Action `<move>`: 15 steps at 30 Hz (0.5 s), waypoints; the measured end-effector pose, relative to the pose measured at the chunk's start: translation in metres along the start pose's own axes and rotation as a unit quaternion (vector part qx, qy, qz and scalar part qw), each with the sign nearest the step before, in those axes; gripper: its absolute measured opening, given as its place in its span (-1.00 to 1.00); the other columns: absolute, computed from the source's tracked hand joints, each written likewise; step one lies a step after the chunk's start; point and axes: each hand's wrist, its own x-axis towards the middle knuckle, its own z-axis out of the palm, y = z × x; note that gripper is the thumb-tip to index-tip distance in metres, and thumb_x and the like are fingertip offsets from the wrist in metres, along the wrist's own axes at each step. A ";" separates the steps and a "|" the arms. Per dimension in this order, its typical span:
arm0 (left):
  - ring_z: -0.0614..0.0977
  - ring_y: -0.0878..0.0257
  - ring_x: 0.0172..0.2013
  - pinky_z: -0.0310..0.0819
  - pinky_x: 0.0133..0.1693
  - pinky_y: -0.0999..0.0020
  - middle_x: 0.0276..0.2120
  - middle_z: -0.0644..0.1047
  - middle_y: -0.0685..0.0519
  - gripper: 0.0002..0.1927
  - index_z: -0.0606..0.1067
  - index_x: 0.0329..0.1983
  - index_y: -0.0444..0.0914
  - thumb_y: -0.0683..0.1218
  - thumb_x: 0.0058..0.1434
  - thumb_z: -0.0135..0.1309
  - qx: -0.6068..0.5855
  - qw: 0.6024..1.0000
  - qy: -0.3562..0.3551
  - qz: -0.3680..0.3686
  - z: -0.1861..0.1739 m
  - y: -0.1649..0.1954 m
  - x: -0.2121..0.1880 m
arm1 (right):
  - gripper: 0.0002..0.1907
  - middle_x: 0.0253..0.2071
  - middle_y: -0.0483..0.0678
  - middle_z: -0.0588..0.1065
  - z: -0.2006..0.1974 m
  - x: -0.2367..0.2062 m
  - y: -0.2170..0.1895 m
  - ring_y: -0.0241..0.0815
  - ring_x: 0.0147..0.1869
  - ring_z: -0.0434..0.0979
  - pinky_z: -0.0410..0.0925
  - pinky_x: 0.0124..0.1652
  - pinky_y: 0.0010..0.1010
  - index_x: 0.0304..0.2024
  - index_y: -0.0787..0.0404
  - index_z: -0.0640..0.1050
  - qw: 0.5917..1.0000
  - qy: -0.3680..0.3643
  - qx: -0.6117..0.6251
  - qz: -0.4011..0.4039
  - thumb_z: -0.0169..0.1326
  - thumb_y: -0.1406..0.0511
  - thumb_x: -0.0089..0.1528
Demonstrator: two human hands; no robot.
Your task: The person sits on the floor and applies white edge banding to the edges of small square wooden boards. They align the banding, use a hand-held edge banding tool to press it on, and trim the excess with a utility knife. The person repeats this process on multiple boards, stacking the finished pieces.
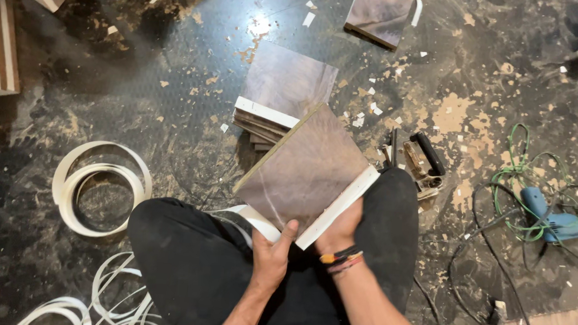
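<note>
Both hands grip a square brown laminated board (305, 170) held tilted above the lap: the left hand (272, 257) clamps its near corner with the thumb on top, while the right hand (339, 230) closes around the white-banded edge (338, 208) just beside it. The board looks stiff, flat and moderately light, its glossy face likely slippery, so the edges seem the safest hold. The right fingers are hidden under the board, and the stack of similar boards (283, 93) beyond the hands is partly covered.
</note>
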 end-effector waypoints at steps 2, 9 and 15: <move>0.53 0.39 -0.34 0.45 -0.28 0.45 -0.35 0.55 0.15 -0.78 0.54 -0.17 -0.36 -0.09 0.29 0.22 -0.046 0.999 -0.026 0.011 0.001 0.009 -0.002 | -0.32 0.32 0.07 0.39 -0.002 0.026 -0.024 0.08 0.40 0.37 0.23 0.36 -0.10 0.33 0.25 0.36 0.995 -0.096 0.001 -0.005 -0.24 -0.07 0.37; 0.58 0.38 -0.29 0.49 -0.24 0.44 -0.30 0.61 0.12 -0.79 0.57 -0.12 -0.38 -0.15 0.27 0.22 -0.020 0.998 -0.056 -0.010 0.009 0.030 -0.011 | -0.27 0.12 0.08 0.42 -0.018 0.084 -0.092 0.19 0.27 0.40 0.25 0.26 0.22 0.17 0.06 0.39 0.994 -0.078 0.037 0.070 -0.29 -0.30 0.30; 0.52 0.43 -0.42 0.40 -0.37 0.46 -0.44 0.56 0.20 -0.84 0.54 -0.28 -0.31 -0.11 0.25 0.21 -0.026 0.999 -0.036 -0.016 0.009 0.015 -0.012 | -0.27 0.12 0.10 0.43 -0.021 0.071 -0.077 0.16 0.30 0.41 0.28 0.30 0.09 0.20 0.11 0.37 0.995 -0.068 0.059 0.048 -0.30 -0.28 0.34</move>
